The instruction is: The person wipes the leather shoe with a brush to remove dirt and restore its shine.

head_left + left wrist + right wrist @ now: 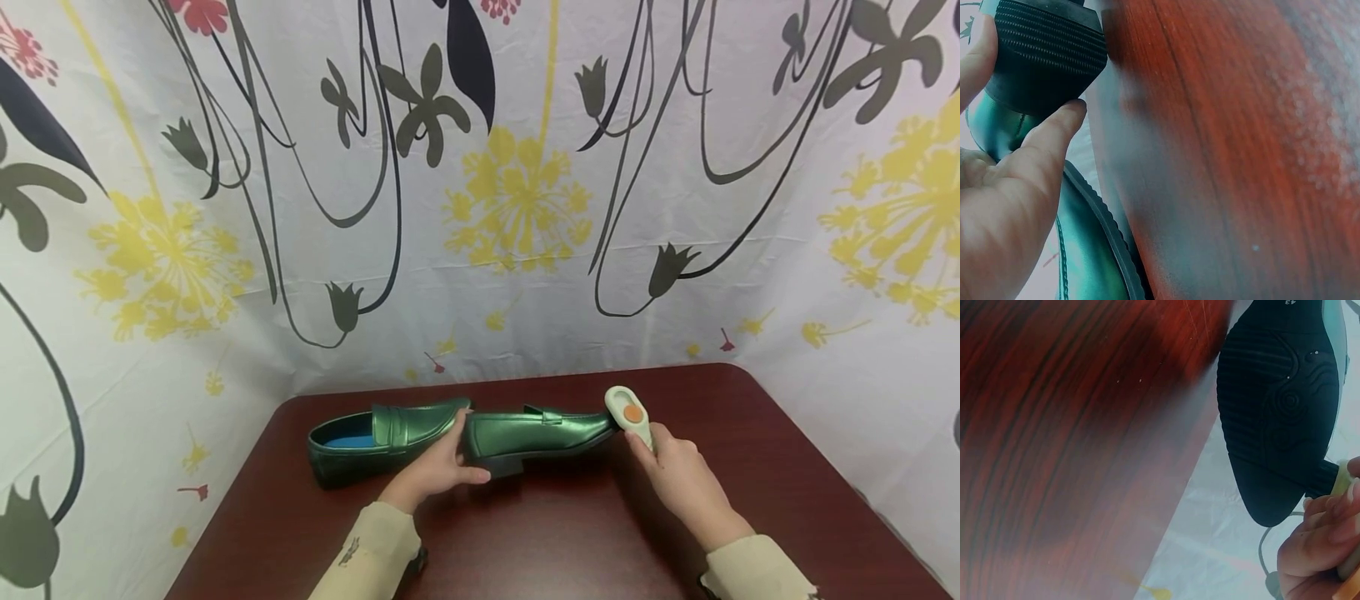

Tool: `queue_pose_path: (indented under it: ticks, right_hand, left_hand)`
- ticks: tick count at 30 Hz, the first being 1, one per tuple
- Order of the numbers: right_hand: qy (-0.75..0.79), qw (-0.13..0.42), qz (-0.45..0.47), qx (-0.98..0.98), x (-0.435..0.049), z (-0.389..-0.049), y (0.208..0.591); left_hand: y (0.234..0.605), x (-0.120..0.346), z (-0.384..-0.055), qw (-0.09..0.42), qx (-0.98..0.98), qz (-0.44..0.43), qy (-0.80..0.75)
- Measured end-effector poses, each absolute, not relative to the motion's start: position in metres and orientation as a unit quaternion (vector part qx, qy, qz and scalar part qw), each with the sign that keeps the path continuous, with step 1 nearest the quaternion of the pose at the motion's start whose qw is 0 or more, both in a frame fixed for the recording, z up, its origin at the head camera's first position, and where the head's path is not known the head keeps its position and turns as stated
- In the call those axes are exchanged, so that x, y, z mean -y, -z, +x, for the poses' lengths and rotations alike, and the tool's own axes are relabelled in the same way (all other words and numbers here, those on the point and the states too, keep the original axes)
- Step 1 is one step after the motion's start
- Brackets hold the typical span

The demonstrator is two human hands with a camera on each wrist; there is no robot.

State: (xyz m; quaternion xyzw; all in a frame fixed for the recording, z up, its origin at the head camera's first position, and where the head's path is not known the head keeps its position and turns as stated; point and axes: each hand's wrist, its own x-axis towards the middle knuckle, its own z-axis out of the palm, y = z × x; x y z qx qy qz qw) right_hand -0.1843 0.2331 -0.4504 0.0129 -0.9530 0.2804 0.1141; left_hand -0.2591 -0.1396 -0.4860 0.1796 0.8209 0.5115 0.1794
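A shiny green loafer (pixel 555 435) is held by the heel end in my left hand (pixel 438 473), its toe pointing right. In the left wrist view, the thumb and fingers grip around its black ridged heel (pixel 1050 53). The dark patterned sole (pixel 1279 394) faces the right wrist camera. My right hand (pixel 686 483) grips a pale oval-headed brush (pixel 621 404) with an orange button. Its dark end (pixel 1322 478) is against or very near the toe's edge; I cannot tell which. A second green loafer (pixel 420 425) with a blue insole stands on the table behind my left hand.
The dark red-brown wooden table (pixel 555 533) has rounded far corners. A white floral-patterned cloth (pixel 517 321) hangs just beyond its back edge and along both sides.
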Motion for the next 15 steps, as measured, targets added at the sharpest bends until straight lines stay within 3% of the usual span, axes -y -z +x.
queue_pose_path:
  ticks: [15]
  right_hand:
    - [-0.292,0.113,0.016,0.950,-0.2257,-0.1837,0.4494]
  left_hand:
    - [0.4863,0.1396,-0.2596,0.181,-0.818,0.180,-0.516]
